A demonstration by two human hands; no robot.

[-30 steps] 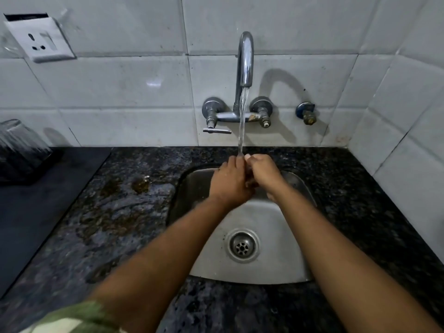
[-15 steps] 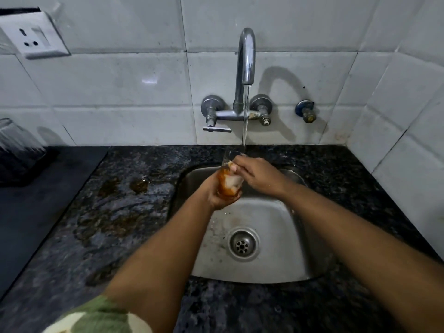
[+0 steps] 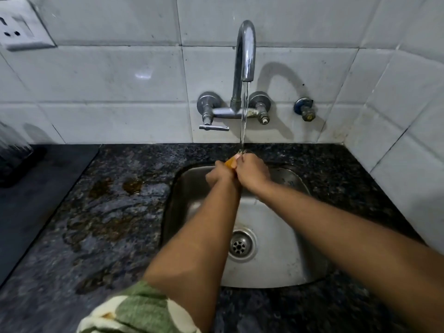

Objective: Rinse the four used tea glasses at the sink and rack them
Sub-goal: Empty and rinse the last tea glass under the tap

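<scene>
- Left hand (image 3: 219,175): over the back of the sink, fingers curled round a tea glass held under the water; the grip hides most of the glass.
- Right hand (image 3: 252,173): pressed against the left hand, fingers bent at the glass's upper part; whether they go inside the rim cannot be told.
- Tea glass (image 3: 231,162): 1 item, seen only as an orange-tinted sliver between the 2 hands, directly beneath the stream (image 3: 243,114). Judged light, rigid, fragile and slippery when wet; best held round the wall with the whole hand, not by the rim alone.
- Tap (image 3: 245,51): wall-mounted, running, stream landing on the hands.
- Sink (image 3: 276,236): steel, drain (image 3: 240,245) visible, no other glasses seen in it.
- Surface (image 3: 115,212): dark stone, wet, with brown puddles left of the sink.
- Rack: a dark object with 1 glass-like item at the far left edge, blurred.
- Change from 0.5 s earlier: the glass showed plainly in the left hand; now the hands have closed together and cover it.
</scene>
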